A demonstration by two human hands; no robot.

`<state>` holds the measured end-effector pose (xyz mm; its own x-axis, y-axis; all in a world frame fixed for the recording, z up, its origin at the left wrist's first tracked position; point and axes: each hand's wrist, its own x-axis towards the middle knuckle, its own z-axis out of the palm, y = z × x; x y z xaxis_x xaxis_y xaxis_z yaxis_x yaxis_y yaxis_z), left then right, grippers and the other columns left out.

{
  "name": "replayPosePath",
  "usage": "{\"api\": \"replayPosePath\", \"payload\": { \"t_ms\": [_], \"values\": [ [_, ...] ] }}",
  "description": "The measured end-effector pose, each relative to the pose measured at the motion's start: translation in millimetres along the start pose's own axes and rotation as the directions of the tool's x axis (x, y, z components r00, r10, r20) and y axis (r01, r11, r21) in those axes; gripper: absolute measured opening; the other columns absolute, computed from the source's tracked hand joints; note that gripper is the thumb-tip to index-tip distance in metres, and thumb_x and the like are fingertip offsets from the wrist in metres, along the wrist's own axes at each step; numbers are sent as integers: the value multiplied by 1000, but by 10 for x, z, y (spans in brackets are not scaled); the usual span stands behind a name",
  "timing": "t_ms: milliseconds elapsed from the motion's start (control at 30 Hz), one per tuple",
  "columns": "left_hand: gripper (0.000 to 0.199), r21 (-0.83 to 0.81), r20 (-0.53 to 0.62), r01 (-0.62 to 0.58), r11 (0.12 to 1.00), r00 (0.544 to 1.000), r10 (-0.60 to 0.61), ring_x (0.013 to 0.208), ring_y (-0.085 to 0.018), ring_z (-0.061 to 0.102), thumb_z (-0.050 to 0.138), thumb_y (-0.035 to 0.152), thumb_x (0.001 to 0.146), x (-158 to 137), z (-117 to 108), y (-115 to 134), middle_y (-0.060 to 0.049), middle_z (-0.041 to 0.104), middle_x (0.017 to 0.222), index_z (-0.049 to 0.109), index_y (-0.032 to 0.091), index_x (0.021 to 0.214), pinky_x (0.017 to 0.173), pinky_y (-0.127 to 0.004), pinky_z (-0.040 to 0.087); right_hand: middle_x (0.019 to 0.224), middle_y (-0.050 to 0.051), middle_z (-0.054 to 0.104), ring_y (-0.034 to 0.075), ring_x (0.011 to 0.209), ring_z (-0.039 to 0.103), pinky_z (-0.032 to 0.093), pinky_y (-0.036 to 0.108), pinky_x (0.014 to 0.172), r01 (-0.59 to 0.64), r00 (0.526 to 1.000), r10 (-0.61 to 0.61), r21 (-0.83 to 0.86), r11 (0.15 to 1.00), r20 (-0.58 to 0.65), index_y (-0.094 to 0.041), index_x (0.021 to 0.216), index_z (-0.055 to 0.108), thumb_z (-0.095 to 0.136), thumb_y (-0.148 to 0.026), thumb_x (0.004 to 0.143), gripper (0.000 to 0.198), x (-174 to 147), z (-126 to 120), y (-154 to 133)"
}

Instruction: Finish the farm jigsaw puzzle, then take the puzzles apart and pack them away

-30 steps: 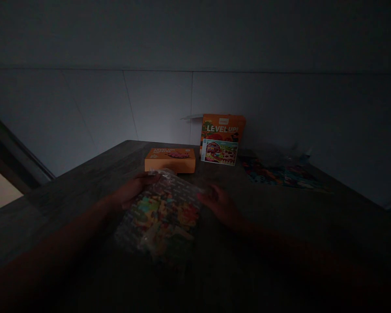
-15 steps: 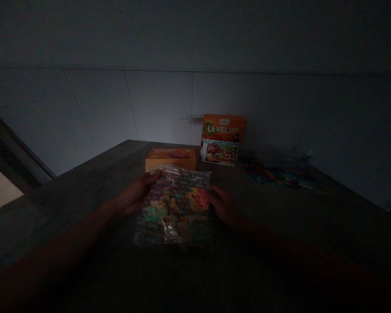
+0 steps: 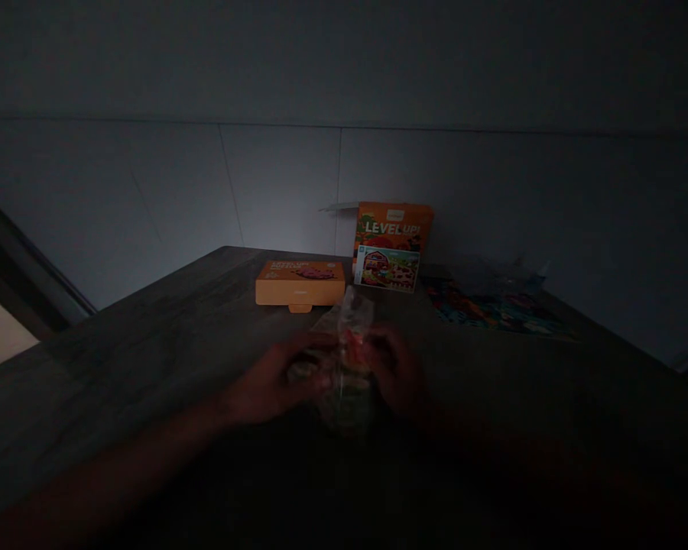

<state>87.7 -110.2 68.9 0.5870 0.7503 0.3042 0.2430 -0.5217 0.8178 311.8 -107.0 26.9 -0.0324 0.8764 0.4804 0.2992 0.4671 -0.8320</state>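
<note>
- Near the middle of the dark grey tabletop [image 3: 218, 313], a clear plastic bag of multicoloured pieces [image 3: 347, 401] was held narrow between both hands.
- The left hand [image 3: 278, 386] gripped its left side with curled fingers; the right hand [image 3: 398, 370] held its right, fingertips dim.
- Beyond lay a flat orange cardboard box [image 3: 300, 290], left of an upright orange "LEVEL UP!" box [image 3: 394, 229].

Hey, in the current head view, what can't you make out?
All in the head view:
Contents of the clear bag: blurred, dim, partly covered by the left hand and right hand.
Near edge of the table: lost in shadow.
Small print on the flat box: too small and dim.
Inside of the upright box: hidden by its front.
Far part of the colorful sheet: obscured by crumpled plastic.
</note>
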Motion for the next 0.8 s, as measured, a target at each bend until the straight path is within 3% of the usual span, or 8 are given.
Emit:
{"api": "replayPosePath", "payload": {
  "t_ms": [100, 200, 367, 433, 533, 633, 733, 800],
  "values": [
    [50, -160, 58, -32, 987, 997, 42, 119, -27, 55, 63, 43, 87, -36, 78, -35, -13, 55, 131, 50, 18, 128, 104, -43, 43, 133, 8, 55, 22, 119, 55, 53, 33, 88, 177, 952, -163, -29, 984, 261, -24, 129, 51, 50, -34, 90, 40, -95, -45, -72],
    [60, -256, 18, 51, 965, 999, -48, 120, -28, 55, 65, 46, 84, -31, 109, -61, -15, 55, 132, 43, 19, 133, 103, -45, 44, 150, 8, 38, 22, 137, 37, 37, 41, 110, 296, 862, -252, -33, 955, 440, -24, 148, 30, 48, -32, 92, 59, -99, -110, -124],
    [52, -244, -99, 209, 947, 966, -238, 106, -27, 63, 66, 42, 84, 37, 181, -57, -13, 64, 119, 48, 17, 126, 90, -40, 52, 156, 10, 24, 24, 145, 19, 21, 44, 118, 455, 625, -351, 40, 890, 697, -16, 149, 30, 49, -29, 92, 62, -16, -135, -265],
    [40, -196, -149, 222, 955, 956, -253, 98, -26, 66, 59, 42, 88, 67, 183, -81, -11, 68, 111, 56, 15, 117, 86, -38, 52, 155, 11, 27, 23, 144, 22, 22, 43, 117, 452, 602, -370, 81, 888, 708, -14, 147, 36, 47, -26, 93, 56, 0, -117, -267],
    [36, -182, -189, 209, 961, 951, -243, 87, -24, 66, 54, 43, 89, 99, 141, -116, -9, 72, 99, 65, 12, 105, 77, -33, 52, 144, 12, 46, 22, 136, 40, 32, 40, 113, 428, 668, -426, 153, 891, 610, -15, 137, 51, 43, -23, 95, 44, -4, -94, -183],
    [32, -278, -241, 211, 937, 929, -281, 76, -21, 65, 62, 42, 83, 115, 86, -98, -7, 73, 85, 69, 12, 92, 66, -27, 51, 107, 10, 70, 20, 104, 64, 49, 35, 93, 435, 801, -447, 126, 892, 398, -18, 106, 69, 45, -21, 93, 28, -12, -92, -86],
    [25, -483, -302, 205, 852, 874, -381, 63, -16, 63, 72, 37, 74, 125, 30, -36, -4, 70, 71, 70, 13, 81, 58, -23, 49, 71, 4, 64, 16, 70, 61, 48, 29, 68, 373, 916, -367, -10, 928, 162, -19, 73, 63, 47, -24, 91, 25, 5, -100, -22],
    [22, -622, -328, 178, 763, 825, -460, 53, -13, 60, 75, 33, 70, 136, -18, -13, -2, 68, 62, 70, 13, 78, 50, -21, 47, 66, 1, 56, 14, 64, 54, 43, 27, 61, 265, 964, -264, -53, 963, 28, -20, 69, 56, 51, -29, 89, 23, 34, -93, 22]
  ]
}}
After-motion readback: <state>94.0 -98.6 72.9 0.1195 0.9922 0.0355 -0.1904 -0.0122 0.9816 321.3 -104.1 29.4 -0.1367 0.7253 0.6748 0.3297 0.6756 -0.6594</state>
